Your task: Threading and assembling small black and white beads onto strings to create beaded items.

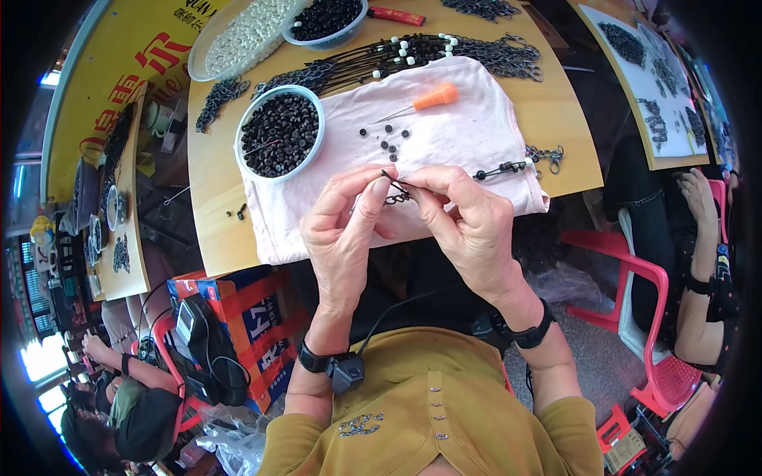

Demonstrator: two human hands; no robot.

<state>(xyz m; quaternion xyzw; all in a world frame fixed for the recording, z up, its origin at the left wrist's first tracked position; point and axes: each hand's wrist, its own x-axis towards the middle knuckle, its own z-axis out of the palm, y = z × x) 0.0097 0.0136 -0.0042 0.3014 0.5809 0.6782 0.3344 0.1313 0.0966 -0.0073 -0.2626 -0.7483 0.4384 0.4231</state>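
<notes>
Over the near part of a pale pink cloth (349, 131), my two hands meet at a thin black cord (394, 184) with a short dark chain hanging by it. My left hand (343, 226) pinches the cord between thumb and forefinger. Close beside it, my right hand (468, 226) is closed on the cord's other part, its fingertips nearly touching the left ones. Beyond them on the cloth lie several loose black beads (389, 146) and an awl with an orange handle (436, 97). A black beaded cord (502, 169) with a chain and clasp rests right of my right hand.
A bowl of black beads (316, 131) stands on the cloth's left. Behind are a tray of white beads (252, 40), another black-bead bowl (327, 20) and a row of finished-looking cords with chains (381, 65). A pink chair (627, 278) and other people flank me.
</notes>
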